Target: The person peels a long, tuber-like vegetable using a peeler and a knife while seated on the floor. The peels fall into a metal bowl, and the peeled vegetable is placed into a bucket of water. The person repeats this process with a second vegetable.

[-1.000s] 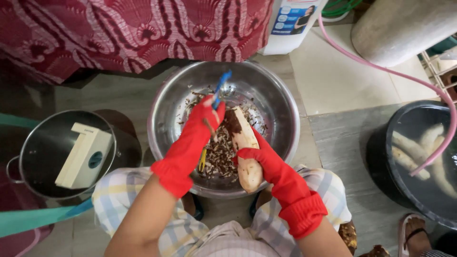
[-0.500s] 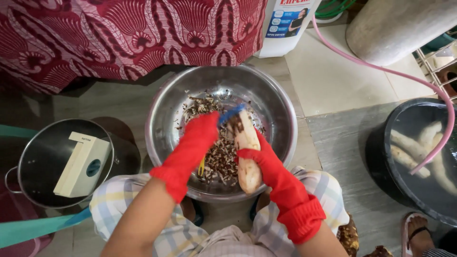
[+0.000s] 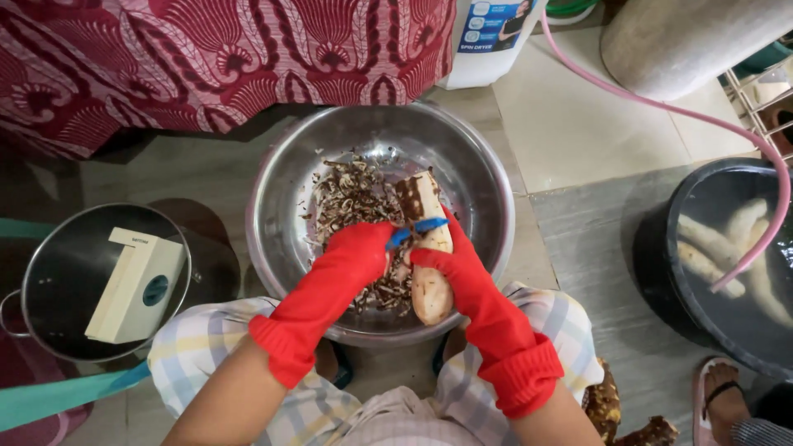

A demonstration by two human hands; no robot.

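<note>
Two red-gloved hands worked over a steel basin (image 3: 285, 177). Left hand (image 3: 363, 248) — fingers clenched around a blue peeler (image 3: 417, 229), blade laid on the root. Right hand (image 3: 442, 252) — fingers wrapped on a pale cassava root (image 3: 429, 289), held tilted inside the basin above brown peelings (image 3: 351, 198). Step judged: mid-peel, dark skin remaining at the far end. Next stroke would call for turning the root.
</note>
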